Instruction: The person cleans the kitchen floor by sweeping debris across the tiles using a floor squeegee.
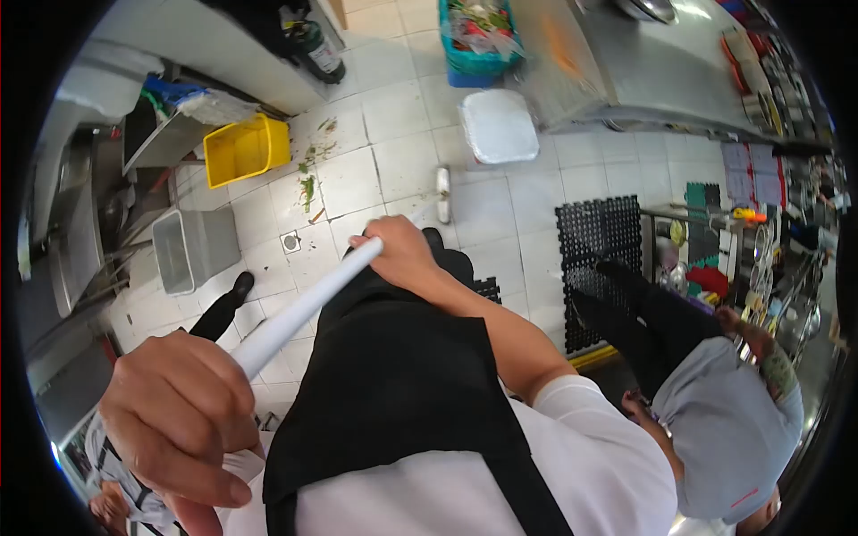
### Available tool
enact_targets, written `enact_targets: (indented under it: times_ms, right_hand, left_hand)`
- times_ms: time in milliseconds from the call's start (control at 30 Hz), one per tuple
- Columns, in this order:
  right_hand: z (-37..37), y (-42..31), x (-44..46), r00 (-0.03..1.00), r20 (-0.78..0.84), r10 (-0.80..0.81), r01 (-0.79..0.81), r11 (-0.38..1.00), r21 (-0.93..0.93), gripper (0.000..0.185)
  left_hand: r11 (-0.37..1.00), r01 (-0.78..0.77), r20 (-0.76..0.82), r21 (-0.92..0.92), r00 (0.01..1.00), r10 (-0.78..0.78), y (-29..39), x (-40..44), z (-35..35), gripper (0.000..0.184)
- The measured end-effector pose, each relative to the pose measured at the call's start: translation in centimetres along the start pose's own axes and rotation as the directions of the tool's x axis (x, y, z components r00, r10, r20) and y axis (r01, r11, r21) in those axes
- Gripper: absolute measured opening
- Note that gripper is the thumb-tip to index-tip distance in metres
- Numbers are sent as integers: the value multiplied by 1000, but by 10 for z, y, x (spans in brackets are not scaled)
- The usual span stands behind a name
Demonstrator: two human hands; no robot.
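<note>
A long white pole (308,308) slants across the front of my black apron (402,375). My left hand (179,420) is closed around its upper part, close to the camera at lower left. Farther down the pole, my right hand (402,255) grips it with the fingers wrapped round. Roughly in line with the pole, a narrow whitish piece (443,194) lies on the tiles; it looks like the pole's head, but its kind and the joint are unclear. Green leafy scraps (308,190) and brown bits lie scattered on the floor, left of that piece.
A yellow bin (246,152) and a grey bin (195,250) stand at left. Ahead are a lined blue waste bin (483,61) and a white-covered container (500,127). A black mat (597,268) lies right, beside a person in grey (733,429). Another person (116,473) is lower left.
</note>
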State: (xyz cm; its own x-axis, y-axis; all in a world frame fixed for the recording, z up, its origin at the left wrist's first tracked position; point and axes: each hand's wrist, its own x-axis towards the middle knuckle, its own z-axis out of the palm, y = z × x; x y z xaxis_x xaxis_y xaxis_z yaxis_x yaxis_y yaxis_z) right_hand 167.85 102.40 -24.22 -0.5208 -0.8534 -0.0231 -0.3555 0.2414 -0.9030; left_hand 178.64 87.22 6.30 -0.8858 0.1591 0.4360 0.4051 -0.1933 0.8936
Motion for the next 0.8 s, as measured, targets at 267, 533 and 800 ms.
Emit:
enact_targets:
  times_ms: [267, 533, 800]
  right_hand:
    - [57, 33, 26, 994, 35, 108, -108, 994, -6, 38]
    - [183, -28, 146, 998, 32, -63, 57, 985, 164, 39]
    - [158, -76, 163, 998, 30, -46, 45, 998, 44, 37]
  left_hand:
    - [989, 143, -543, 40, 834, -99, -35, -52, -31, 49]
    - [982, 1, -179, 188, 983, 34, 22, -94, -159, 37]
    - [991, -71, -7, 116, 997, 72, 69, -112, -215, 32]
